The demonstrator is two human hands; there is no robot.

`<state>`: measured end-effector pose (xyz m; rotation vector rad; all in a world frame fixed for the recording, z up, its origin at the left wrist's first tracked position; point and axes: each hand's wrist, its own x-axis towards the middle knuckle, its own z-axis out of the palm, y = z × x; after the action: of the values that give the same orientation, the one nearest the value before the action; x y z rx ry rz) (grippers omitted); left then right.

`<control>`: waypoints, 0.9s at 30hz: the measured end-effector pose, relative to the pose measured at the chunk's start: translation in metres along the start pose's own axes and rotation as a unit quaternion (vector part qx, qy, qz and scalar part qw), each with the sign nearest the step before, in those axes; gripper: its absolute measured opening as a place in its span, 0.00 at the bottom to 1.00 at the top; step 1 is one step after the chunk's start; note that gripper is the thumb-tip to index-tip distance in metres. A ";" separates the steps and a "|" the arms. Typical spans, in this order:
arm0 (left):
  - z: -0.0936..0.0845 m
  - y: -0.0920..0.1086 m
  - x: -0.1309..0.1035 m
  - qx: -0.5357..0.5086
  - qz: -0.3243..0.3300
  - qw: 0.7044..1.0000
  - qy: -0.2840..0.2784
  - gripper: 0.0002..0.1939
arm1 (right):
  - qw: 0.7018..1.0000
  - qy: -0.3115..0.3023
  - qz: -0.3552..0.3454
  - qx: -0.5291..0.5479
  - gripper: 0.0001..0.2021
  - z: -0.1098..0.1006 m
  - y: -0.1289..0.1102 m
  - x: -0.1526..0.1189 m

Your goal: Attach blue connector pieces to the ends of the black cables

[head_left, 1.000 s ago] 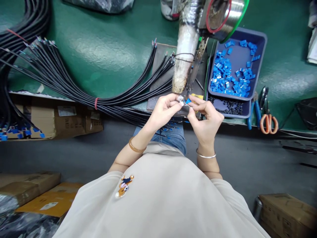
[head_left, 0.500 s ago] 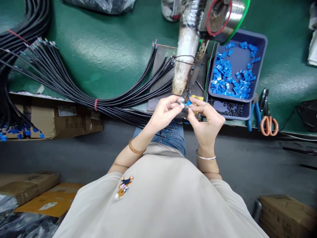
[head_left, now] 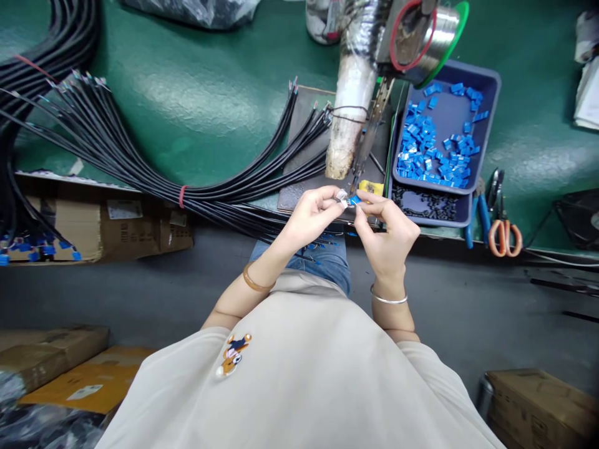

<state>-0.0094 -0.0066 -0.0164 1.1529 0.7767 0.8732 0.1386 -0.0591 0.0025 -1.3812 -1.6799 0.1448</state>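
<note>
Just under the soldering iron's tip, my two hands meet fingertip to fingertip. My left hand (head_left: 311, 215) is closed in a pinch, with white coverings on its fingertips and thin wire ends showing at them; the rest of that cable is hidden. A small blue connector (head_left: 354, 200) is pinched between the thumb and fingers of my right hand (head_left: 387, 227), touching or nearly touching the wires. Above hangs the soldering iron (head_left: 367, 134), dark and narrow, beside a thick white wrapped tube (head_left: 345, 134). A solder wire spool (head_left: 444, 31) sits higher up.
A tray (head_left: 491, 103) of blue connectors rests over another holding small black parts (head_left: 433, 202). Pliers (head_left: 478, 215) and orange-handled scissors (head_left: 505, 237) lie at the right edge. A tied bundle of black cables (head_left: 154, 171) crosses the green bench (head_left: 196, 106) from the left.
My right hand has shifted slightly left, bringing the blue connector closer to the wire ends at my left fingertips. My left hand has hardly moved.
</note>
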 end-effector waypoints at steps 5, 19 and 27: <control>0.001 0.003 0.002 -0.025 0.017 0.999 0.015 0.06 | 1.000 0.007 -0.011 0.002 0.06 0.003 -0.003 0.006; 0.001 0.010 0.002 -0.044 0.008 0.999 -0.003 0.05 | 0.999 -0.010 -0.026 -0.019 0.06 -0.001 -0.003 0.006; 0.001 0.010 0.001 -0.035 -0.003 0.999 -0.017 0.07 | 0.998 -0.007 -0.039 -0.044 0.07 -0.003 -0.003 0.002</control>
<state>-0.0098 -0.0047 -0.0061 1.1008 0.7148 0.8675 0.1386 -0.0592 0.0069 -1.3805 -1.7668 0.0363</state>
